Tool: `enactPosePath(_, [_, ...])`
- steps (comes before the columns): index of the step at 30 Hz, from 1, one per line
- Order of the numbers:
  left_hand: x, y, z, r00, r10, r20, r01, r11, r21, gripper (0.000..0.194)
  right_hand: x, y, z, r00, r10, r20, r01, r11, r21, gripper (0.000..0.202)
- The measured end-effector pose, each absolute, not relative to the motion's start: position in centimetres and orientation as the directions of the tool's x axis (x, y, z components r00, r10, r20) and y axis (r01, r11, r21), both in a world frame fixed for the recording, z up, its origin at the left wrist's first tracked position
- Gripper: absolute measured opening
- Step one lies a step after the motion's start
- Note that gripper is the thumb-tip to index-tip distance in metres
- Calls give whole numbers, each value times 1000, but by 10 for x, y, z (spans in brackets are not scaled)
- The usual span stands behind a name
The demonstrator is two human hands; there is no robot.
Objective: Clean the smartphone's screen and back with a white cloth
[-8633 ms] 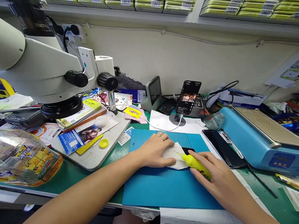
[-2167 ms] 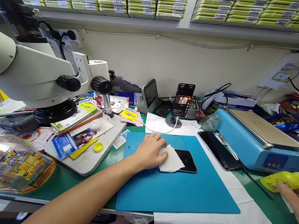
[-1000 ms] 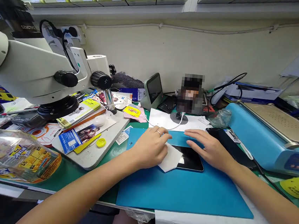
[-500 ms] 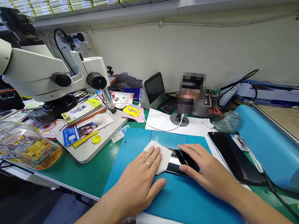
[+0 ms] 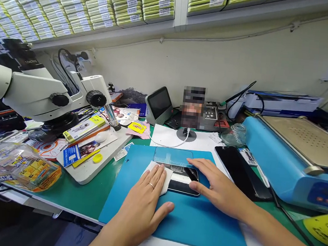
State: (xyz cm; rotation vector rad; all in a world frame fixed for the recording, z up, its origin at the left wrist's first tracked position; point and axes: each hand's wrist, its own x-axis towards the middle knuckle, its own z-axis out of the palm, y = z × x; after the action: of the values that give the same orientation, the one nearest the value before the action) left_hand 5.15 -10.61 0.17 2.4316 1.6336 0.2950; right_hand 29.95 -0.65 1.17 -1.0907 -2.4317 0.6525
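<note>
My left hand (image 5: 147, 195), with a ring on one finger, lies flat with its fingers stretched out on a white wipe (image 5: 165, 186). The wipe covers the left part of a black phone (image 5: 179, 187) with a glossy, reflecting screen. At the phone's right end is my right hand (image 5: 213, 180), thumb and fingers spread around that end; whether it presses on the phone I cannot tell. Just behind the phone, a clear glass sheet (image 5: 178, 155) with a dark outline lies on the blue mat (image 5: 137, 155).
To the left stand a white microscope (image 5: 36, 91) and a clear plastic jar (image 5: 23, 167). A larger black phone (image 5: 240, 173) lies right of the mat, beside a blue machine (image 5: 281, 165) with a perforated plate. Behind are a small display (image 5: 160, 101) and a glass jar (image 5: 235, 135).
The camera view has shifted, so the whole scene sits further left. The right hand's fingers have drawn back toward the phone's right end, uncovering more of its screen. The left hand stays on the wipe.
</note>
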Motion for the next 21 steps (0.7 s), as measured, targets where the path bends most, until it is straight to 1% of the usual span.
enactPosePath(4, [47,-117,-2,362,926,105,888,-377,262,70,299,-9,17,-627,772,109,604,570,-557,68])
enactPosePath(10, [48,-106,3,348,937,44,906,-348,241,72,300,-7,20,-666,744,56,630,601,-492,80])
enactPosePath(14, [52,-94,5,331,942,49,914,-334,233,73,301,-5,20,-699,714,38,618,630,-471,89])
enactPosePath(21, [52,-124,-1,293,950,110,923,-311,224,73,304,0,18,-711,703,26,606,631,-484,87])
